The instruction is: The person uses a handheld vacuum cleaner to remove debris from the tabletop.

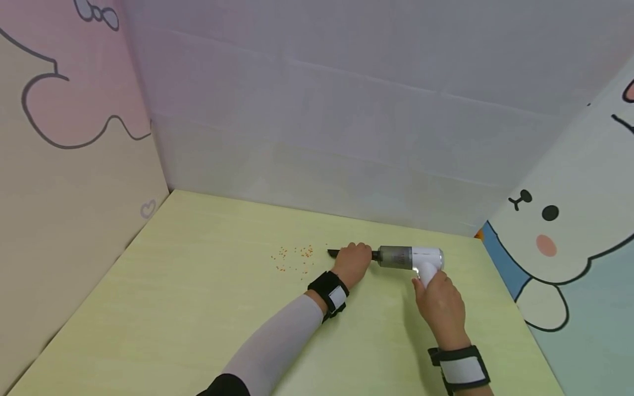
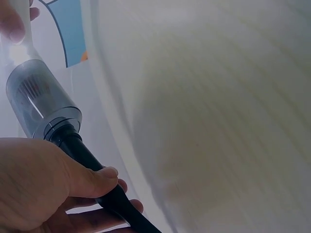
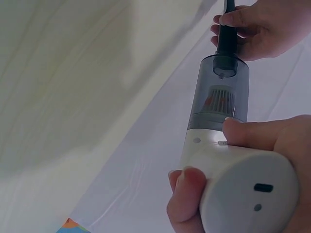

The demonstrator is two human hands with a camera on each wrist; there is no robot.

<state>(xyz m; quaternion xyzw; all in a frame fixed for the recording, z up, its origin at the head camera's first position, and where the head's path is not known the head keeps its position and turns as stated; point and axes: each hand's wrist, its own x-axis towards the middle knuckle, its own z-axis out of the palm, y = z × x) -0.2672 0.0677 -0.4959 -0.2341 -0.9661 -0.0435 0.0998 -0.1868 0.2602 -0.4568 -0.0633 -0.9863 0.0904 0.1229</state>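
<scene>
handheld vacuum [image 1: 408, 257] — between hands | left hand [image 1: 353, 262] grips black nozzle [image 1: 337, 253] | right hand [image 1: 441, 305] grips handle

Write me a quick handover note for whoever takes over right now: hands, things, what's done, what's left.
Left hand: grips the black tapered nozzle of the white handheld vacuum with its smoky clear dust cup.
Right hand: fingers wrapped round the vacuum's white handle.
Small orange crumbs lie scattered on the pale yellow-green tabletop, just left of the nozzle tip.
Done: the vacuum is held with the nozzle pointing towards the crumbs.
Left: the crumbs are not yet picked up.
</scene>
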